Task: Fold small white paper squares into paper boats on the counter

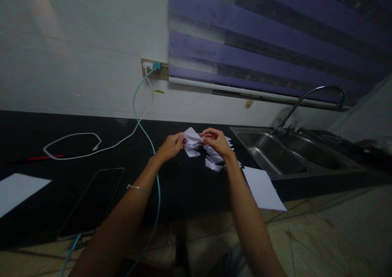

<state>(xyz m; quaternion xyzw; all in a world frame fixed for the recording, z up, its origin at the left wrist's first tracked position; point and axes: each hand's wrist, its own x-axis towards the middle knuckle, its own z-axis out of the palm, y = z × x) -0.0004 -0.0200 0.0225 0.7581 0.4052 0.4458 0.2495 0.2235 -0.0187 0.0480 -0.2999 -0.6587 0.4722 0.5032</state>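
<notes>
Between my two hands is a small folded piece of white paper (192, 136), raised a little over the black counter. My left hand (172, 145) pinches its left end. The fingers of my right hand (216, 140) are closed on its right end. Below and to the right lie several folded white paper pieces (214, 159), partly hidden behind my right hand and wrist. One more paper piece (192, 151) shows just under the held one.
A white sheet (263, 189) lies by the steel sink (272, 171), overhanging the counter edge. Another sheet (21, 189) and a dark tablet-like device (94, 199) are at left. A teal cable (158, 195) runs past my left arm; a white cable (73, 134) loops behind.
</notes>
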